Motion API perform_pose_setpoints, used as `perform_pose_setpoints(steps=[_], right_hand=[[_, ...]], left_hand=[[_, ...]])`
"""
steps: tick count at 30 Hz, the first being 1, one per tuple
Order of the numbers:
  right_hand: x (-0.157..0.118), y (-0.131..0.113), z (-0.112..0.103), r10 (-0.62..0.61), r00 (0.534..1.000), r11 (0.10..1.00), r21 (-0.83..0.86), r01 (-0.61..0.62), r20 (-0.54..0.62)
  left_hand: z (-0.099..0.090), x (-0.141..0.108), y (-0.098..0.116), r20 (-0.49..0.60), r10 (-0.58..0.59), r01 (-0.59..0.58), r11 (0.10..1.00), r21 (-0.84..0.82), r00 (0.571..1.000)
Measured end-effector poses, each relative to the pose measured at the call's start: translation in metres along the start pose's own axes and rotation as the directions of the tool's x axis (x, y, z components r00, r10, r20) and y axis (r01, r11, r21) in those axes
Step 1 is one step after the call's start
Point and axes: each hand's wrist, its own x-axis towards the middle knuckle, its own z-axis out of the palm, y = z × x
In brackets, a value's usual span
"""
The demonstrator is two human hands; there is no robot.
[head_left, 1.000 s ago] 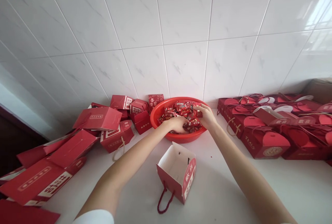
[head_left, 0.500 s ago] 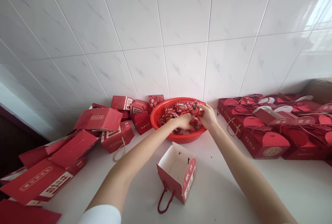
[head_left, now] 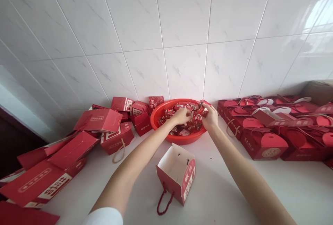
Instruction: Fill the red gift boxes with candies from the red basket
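Note:
Red wrapped candies [head_left: 186, 128] lie heaped in a red plastic basket [head_left: 158, 106] against the wall. Over the heap, my left hand [head_left: 182, 116] has its fingers pinched together; what is between them is too small to make out. My right hand [head_left: 211, 115], at the basket's right rim, is closed on red-wrapped candy [head_left: 202, 106] that shows above its fingers. Nearer me stands a red gift box [head_left: 169, 180] with its top open and a white inside. Its dark red rope handle [head_left: 164, 202] hangs down in front.
Red boxes, some folded and some flat [head_left: 33, 180], pile up at the left. Closed red gift boxes [head_left: 264, 145] with rope handles stand in rows at the right. A white tiled wall [head_left: 184, 68] rises behind the white table [head_left: 215, 190].
My left hand has lifted a little out of the candy heap. The right hand has shifted slightly right, still holding candy. The open box stays in place.

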Motion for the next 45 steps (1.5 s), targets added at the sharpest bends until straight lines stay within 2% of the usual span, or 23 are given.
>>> perform_pose_setpoints(steps=[3, 6, 9, 12, 15, 18, 20, 23, 26, 28, 30, 33, 36, 38, 43, 45], right_hand=[[0.000, -0.002, -0.001, 0.005, 1.000, 1.000, 0.012, -0.005, -0.001], [-0.002, -0.006, 0.000, 0.041, 0.998, 0.999, 0.022, -0.042, 0.039], [-0.006, -0.010, 0.003, 0.122, 0.986, 0.992, 0.017, -0.124, 0.111], [-0.009, -0.014, 0.005, 0.205, 0.965, 0.978, -0.002, -0.207, 0.167], [-0.009, -0.016, 0.006, 0.249, 0.956, 0.967, 0.015, -0.254, 0.158], [-0.007, -0.015, 0.006, 0.240, 0.965, 0.968, 0.056, -0.246, 0.105], [-0.006, -0.015, 0.006, 0.217, 0.973, 0.972, 0.079, -0.223, 0.076], [-0.005, -0.014, 0.005, 0.195, 0.980, 0.974, 0.112, -0.199, 0.042], [-0.005, -0.014, 0.004, 0.192, 0.981, 0.973, 0.124, -0.194, 0.028], [-0.005, -0.014, 0.004, 0.192, 0.981, 0.973, 0.125, -0.194, 0.028], [-0.006, -0.014, 0.004, 0.191, 0.981, 0.973, 0.126, -0.193, 0.028], [-0.006, -0.015, 0.005, 0.190, 0.981, 0.973, 0.129, -0.192, 0.026], [-0.006, -0.015, 0.005, 0.192, 0.981, 0.973, 0.127, -0.195, 0.033], [-0.006, -0.016, 0.005, 0.195, 0.980, 0.972, 0.123, -0.199, 0.044], [-0.007, -0.017, 0.005, 0.202, 0.978, 0.971, 0.118, -0.207, 0.053], [-0.008, -0.017, 0.006, 0.203, 0.978, 0.971, 0.117, -0.207, 0.047]], left_hand=[[-0.010, -0.004, 0.001, -0.135, -0.006, -0.006, 0.996, -0.091, 0.991], [-0.022, -0.011, -0.001, -0.193, -0.019, -0.020, 0.980, -0.197, 0.981], [-0.030, -0.017, -0.001, -0.188, -0.012, -0.041, 0.959, -0.279, 0.982], [-0.030, -0.020, 0.001, -0.166, -0.004, -0.054, 0.938, -0.342, 0.986], [-0.024, -0.019, 0.003, -0.152, -0.009, -0.052, 0.917, -0.394, 0.988], [-0.020, -0.014, 0.000, -0.121, -0.037, -0.017, 0.910, -0.414, 0.992], [-0.019, -0.010, -0.004, -0.046, -0.051, 0.029, 0.920, -0.390, 0.998], [-0.017, -0.008, -0.007, 0.192, -0.049, 0.104, 0.953, -0.286, 0.980], [-0.012, -0.009, -0.005, 0.444, -0.077, 0.151, 0.980, -0.133, 0.893], [-0.007, -0.010, -0.003, 0.528, -0.119, 0.164, 0.986, -0.038, 0.841], [-0.003, -0.009, -0.001, 0.555, -0.157, 0.165, 0.986, 0.036, 0.817], [0.001, -0.007, -0.002, 0.523, -0.179, 0.147, 0.984, 0.102, 0.834], [0.000, -0.006, -0.007, 0.395, -0.168, 0.121, 0.982, 0.143, 0.903], [-0.003, -0.007, -0.012, 0.314, -0.168, 0.119, 0.979, 0.168, 0.934], [-0.014, -0.014, -0.019, 0.153, -0.193, 0.158, 0.964, 0.215, 0.969], [-0.018, -0.019, -0.019, 0.126, -0.191, 0.157, 0.958, 0.238, 0.974]])
